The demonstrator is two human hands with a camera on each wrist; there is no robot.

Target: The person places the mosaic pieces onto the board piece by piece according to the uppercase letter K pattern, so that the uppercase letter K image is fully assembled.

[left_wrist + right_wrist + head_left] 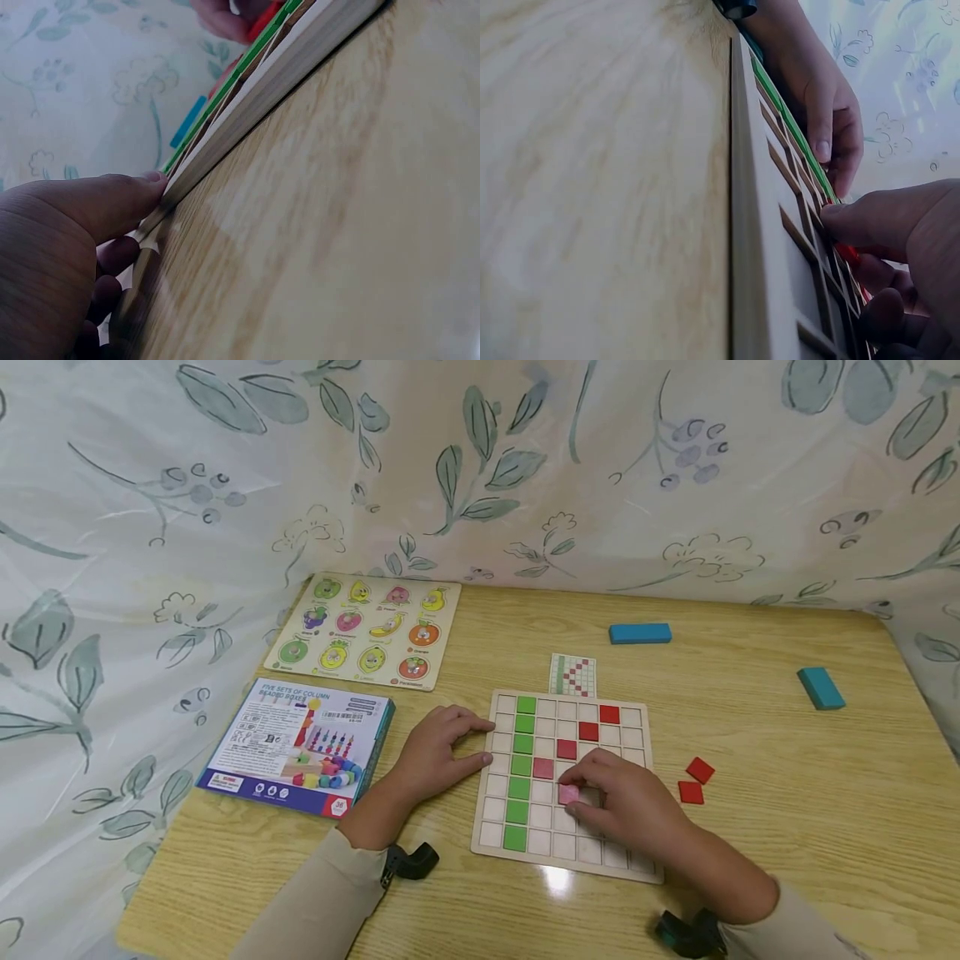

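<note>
A wooden grid board lies on the table, with a column of green tiles and a diagonal of red tiles. My right hand is over the board's middle and pinches a pinkish-red tile down on a cell. In the right wrist view my right hand presses that tile against the board. My left hand rests flat on the table, its fingertips against the board's left edge. In the left wrist view the thumb touches that edge.
A pattern card lies behind the board. Two loose red tiles sit to its right, and two blue blocks farther back. A fruit puzzle and a toy box lie at left. Floral cloth surrounds the table.
</note>
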